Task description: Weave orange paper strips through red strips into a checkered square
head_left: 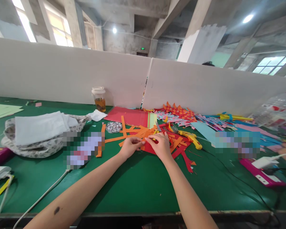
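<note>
Green surface (pixel 138 187) nearest, both forearms reaching across it. Left hand (pixel 130 147) and right hand (pixel 160 146) side by side, fingertips meeting on red paper (pixel 149 147) lying flat beneath; grip apparently a light pinch at its near-left edge, not clearly seen. Orange strips (pixel 124 127) fanned just beyond, long axes mostly left-right. Scissors (pixel 189 137) farther right, nearer right hand.

Two hands work at the desk (pixel 138 187): the left hand (pixel 130 146) and right hand (pixel 160 145), fingers meeting over one red sheet (pixel 149 148). Beyond the fingers lie many orange strips (pixel 124 127), too tangled to count, one jar (pixel 99 99), one dish of beads (pixel 113 127) and one yellow cutter (pixel 192 137). Left of the fingers sits one cloth bag (pixel 43 140).
</note>
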A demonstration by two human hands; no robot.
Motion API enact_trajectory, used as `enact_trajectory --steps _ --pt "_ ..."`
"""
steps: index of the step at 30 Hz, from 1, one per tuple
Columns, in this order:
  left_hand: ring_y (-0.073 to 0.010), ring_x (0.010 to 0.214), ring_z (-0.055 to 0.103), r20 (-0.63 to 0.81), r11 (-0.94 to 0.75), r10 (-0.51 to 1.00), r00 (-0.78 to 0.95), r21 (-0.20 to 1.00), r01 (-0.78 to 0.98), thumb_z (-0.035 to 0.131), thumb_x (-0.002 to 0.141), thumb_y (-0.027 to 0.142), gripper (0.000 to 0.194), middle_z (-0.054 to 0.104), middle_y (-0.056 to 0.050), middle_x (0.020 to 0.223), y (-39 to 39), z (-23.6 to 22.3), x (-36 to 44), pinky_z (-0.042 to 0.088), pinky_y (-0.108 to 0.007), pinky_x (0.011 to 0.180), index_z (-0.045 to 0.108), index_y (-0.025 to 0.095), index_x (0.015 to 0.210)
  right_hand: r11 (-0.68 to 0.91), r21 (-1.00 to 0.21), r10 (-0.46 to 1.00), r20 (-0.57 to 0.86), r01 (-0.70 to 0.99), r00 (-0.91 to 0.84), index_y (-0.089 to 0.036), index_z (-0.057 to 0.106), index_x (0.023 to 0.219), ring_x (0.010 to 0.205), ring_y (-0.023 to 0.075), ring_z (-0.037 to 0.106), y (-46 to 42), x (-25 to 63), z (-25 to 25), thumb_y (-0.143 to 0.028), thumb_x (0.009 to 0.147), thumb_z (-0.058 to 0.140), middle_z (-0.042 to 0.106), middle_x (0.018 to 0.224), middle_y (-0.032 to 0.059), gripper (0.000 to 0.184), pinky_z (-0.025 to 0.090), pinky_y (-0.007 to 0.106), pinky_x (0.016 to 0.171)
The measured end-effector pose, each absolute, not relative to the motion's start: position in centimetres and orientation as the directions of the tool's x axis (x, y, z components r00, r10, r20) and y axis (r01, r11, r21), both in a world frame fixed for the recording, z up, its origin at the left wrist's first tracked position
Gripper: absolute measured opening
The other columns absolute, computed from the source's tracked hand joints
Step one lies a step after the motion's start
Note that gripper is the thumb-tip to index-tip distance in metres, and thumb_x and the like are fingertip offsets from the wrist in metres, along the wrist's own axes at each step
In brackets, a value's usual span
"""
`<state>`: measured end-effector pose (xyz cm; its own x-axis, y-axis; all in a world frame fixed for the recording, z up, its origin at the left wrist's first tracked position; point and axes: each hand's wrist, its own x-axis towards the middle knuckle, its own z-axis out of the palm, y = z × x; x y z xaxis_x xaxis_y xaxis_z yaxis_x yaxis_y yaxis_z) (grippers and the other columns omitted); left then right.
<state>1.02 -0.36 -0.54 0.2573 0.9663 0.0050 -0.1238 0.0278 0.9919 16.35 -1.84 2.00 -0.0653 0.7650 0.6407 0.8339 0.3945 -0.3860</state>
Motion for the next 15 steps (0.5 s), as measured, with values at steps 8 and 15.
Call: enact_trajectory --steps 8,15 --pt "-0.0098 0.058 0.056 -0.004 0.043 0.974 0.227 0.985 -0.166 0.075 0.049 0.045 0.041 0.063 -0.002 0.066 -0.19 -0.77 0.92 0.046 -0.019 0.050 0.064 0.013 0.072 0.389 -0.449 0.753 0.658 0.805 0.003 -0.025 0.064 0.083 0.078 0.0204 0.059 -1.76 16.46 1.93 -0.046 0.077 0.054 0.068 0.074 0.0006 0.024 0.020 0.049 0.100" --pt "-0.0097 0.057 0.055 0.002 0.036 0.973 0.231 0.986 -0.161 0.074 0.050 0.048 0.043 0.063 -0.002 0.065 -0.21 -0.75 0.90 0.046 -0.019 0.050 0.063 0.013 0.072 0.388 -0.457 0.759 0.651 0.800 0.005 -0.025 0.062 0.085 0.079 0.0192 0.059 -1.64 16.49 1.73 -0.045 0.076 0.057 0.067 0.072 -0.0011 0.022 0.019 0.049 0.101"
